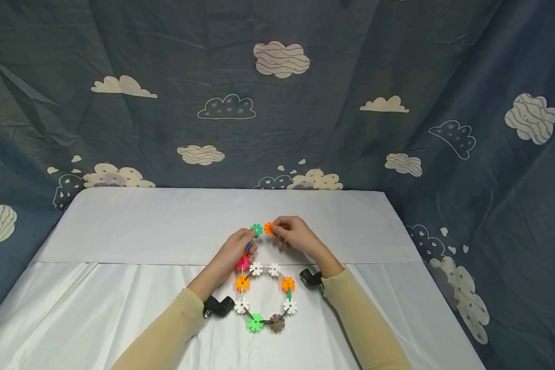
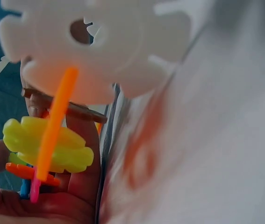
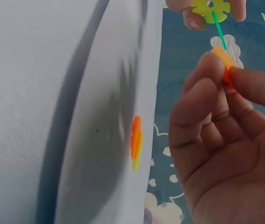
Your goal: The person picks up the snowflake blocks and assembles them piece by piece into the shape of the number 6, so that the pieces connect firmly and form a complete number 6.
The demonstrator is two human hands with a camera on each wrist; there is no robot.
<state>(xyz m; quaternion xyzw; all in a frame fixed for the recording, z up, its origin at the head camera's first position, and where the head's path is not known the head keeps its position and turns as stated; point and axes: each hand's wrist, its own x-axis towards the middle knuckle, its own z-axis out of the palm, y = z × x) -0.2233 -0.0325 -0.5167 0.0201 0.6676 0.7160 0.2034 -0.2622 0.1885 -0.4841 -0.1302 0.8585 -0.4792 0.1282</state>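
Note:
My left hand pinches a chain of notched plastic discs near its upper end, where a green disc sticks out past the fingers. A pink disc lower on that chain leads into a ring of linked discs, with an orange disc on its left side. Close to the green disc, my right hand holds an orange disc between thumb and fingertips. A yellow-green disc shows between the left fingers in the right wrist view. Large in the left wrist view is a white disc.
The ring lies on a white-covered table, with a brown disc and a bright green disc at its near side. Orange and yellow pieces show by the cloth. A dark cloud-patterned curtain hangs behind.

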